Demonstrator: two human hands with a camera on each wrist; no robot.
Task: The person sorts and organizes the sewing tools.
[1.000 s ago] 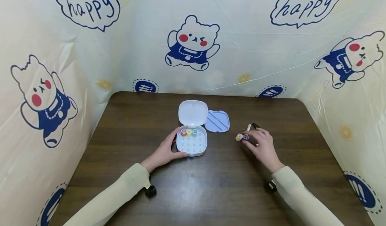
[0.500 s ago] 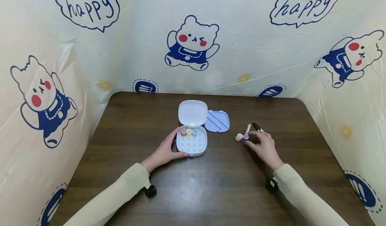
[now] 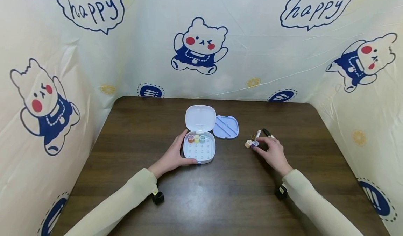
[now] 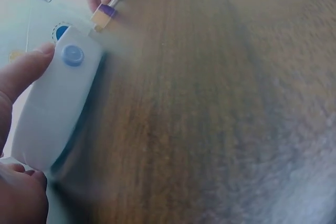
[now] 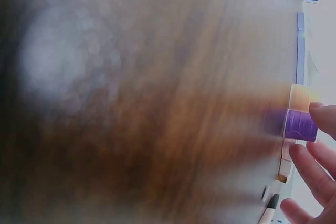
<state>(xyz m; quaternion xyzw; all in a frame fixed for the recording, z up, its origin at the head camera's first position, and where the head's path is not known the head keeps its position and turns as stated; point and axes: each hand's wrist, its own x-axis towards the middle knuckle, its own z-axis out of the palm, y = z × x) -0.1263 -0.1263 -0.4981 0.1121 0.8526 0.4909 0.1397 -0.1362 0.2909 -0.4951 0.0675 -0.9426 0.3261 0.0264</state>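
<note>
In the head view my left hand point(image 3: 172, 157) grips the left side of an open white sewing box point(image 3: 207, 159), its thumb along the front edge. Orange point(image 3: 191, 138), yellow point(image 3: 197, 138) and pale blue point(image 3: 203, 138) thread spools stand in the back row of pegs. To the right, my right hand point(image 3: 274, 155) pinches a purple thread spool point(image 3: 255, 144) between thumb and fingers. Touching or close beside it stands a peach spool point(image 3: 248, 143). The right wrist view shows the purple spool point(image 5: 301, 125) upright, level with the thumb and fingertips.
A lilac tray point(image 3: 226, 127) lies beside the raised lid point(image 3: 200, 118). Behind the right hand are a small white item point(image 3: 258, 133), a gold-coloured piece point(image 3: 253, 137) and a slim black-tipped stick point(image 3: 267, 133). A patterned curtain point(image 3: 252, 54) encloses the brown table point(image 3: 141, 124).
My right hand has shifted slightly, its fingers coming lower round the purple spool and uncovering more of the black-tipped stick. My left hand keeps its hold on the box.
</note>
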